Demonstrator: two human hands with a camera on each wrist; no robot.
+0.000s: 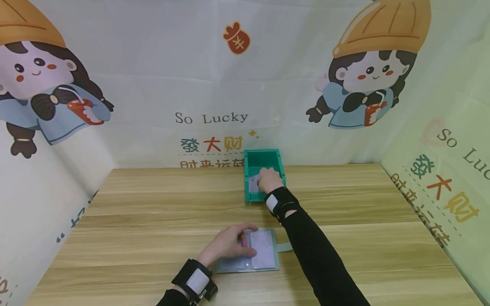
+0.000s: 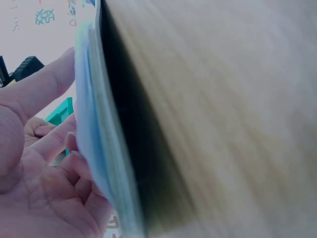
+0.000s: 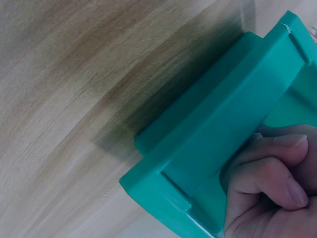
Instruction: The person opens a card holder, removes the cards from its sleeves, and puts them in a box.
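My left hand (image 1: 231, 244) rests on an open pocket album (image 1: 264, 248) with clear and pale pages, which lies flat on the table. Its thumb and forefinger are spread across the middle of the pages. From the left wrist view, the same album (image 2: 91, 119) appears edge-on, with my fingers against its page side. Inside a green bin (image 1: 264, 153), my right hand (image 1: 270, 180) is curled over a small printed card (image 1: 253, 183) and holds it by the right side. In the right wrist view, curled fingers (image 3: 270, 183) reach past the bin's wall (image 3: 208, 129); the fingertips' contact is hidden.
A pale strap (image 1: 284, 247) sticks out from the album's right side, towards my right sleeve (image 1: 321, 255). The bin stands at the back edge of the wooden table (image 1: 172, 204), close to a printed curtain (image 1: 153, 85). More curtain hangs at both sides.
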